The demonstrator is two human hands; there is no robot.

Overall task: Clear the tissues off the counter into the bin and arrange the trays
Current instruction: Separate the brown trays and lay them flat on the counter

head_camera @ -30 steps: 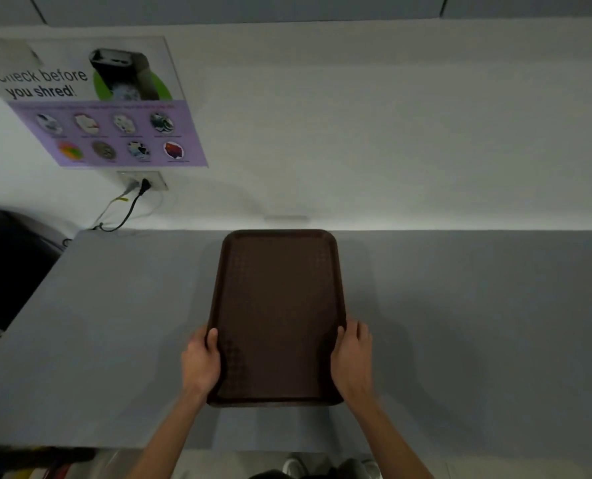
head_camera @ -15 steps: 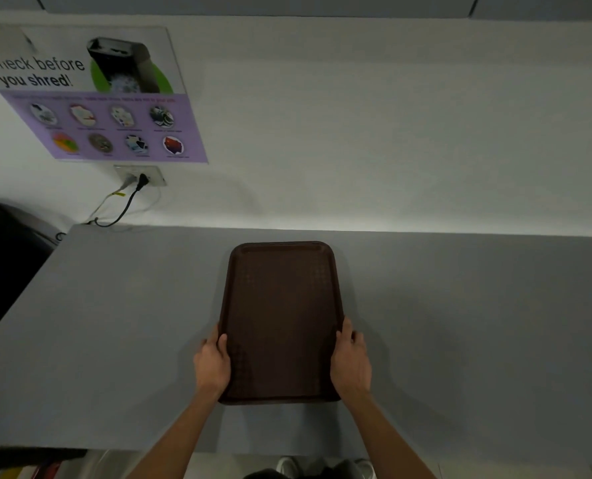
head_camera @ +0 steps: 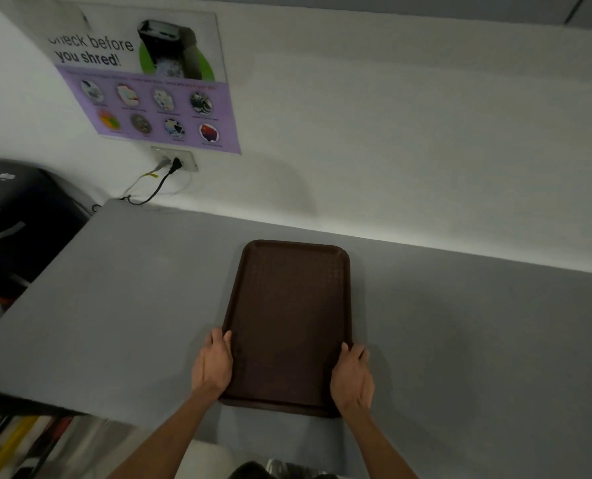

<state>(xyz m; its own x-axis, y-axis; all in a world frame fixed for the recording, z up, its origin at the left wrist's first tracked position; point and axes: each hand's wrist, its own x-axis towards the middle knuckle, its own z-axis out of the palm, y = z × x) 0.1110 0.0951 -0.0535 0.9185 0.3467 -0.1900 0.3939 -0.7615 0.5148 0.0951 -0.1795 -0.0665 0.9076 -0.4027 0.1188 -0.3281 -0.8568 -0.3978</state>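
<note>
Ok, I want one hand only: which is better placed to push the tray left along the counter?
Likely the right hand: it holds the right edge of the tray, so it can push leftward; the left hand holds the opposite edge, in its path.

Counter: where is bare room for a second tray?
Bare counter lies left of the brown tray, out to the counter's left edge, and a wider patch right of it. A narrow strip runs between tray and wall. Crowded only at the tray's near end, where the left hand and right hand grip its sides.
</note>
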